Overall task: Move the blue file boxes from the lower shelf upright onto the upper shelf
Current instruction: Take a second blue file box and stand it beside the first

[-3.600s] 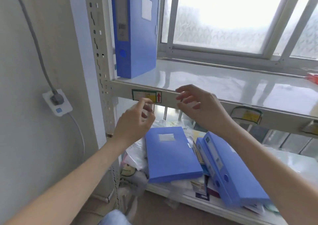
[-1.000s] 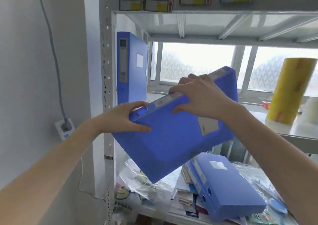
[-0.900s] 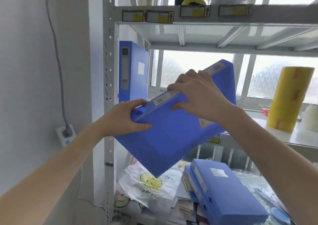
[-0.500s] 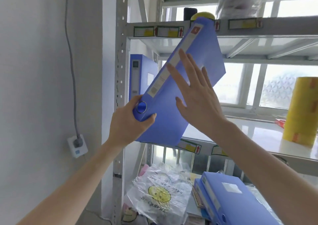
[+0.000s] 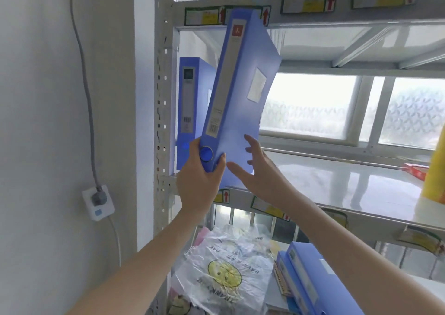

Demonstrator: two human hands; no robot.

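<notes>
I hold a blue file box [image 5: 237,103] nearly upright, its top leaning right, in front of the upper shelf [image 5: 337,182]. My left hand [image 5: 199,177] grips its bottom spine corner by the round finger hole. Beside the box's lower side face, my right hand [image 5: 258,170] is spread, fingertips at the face. Another blue file box [image 5: 190,107] stands upright at the shelf's far left, against the post. Two more blue file boxes [image 5: 313,283] lie on the lower shelf at the bottom right.
A perforated grey shelf post [image 5: 163,112] stands left of the boxes. A clear plastic bag with a smiley face [image 5: 224,273] lies on the lower shelf. A yellow roll [image 5: 435,170] and a red item [image 5: 416,170] sit far right on the upper shelf. A wall socket [image 5: 97,200] is at the left.
The held box has swung from tilted flat to almost upright and moved closer to the standing box. My right hand has slid from the upper face down to the lower side.
</notes>
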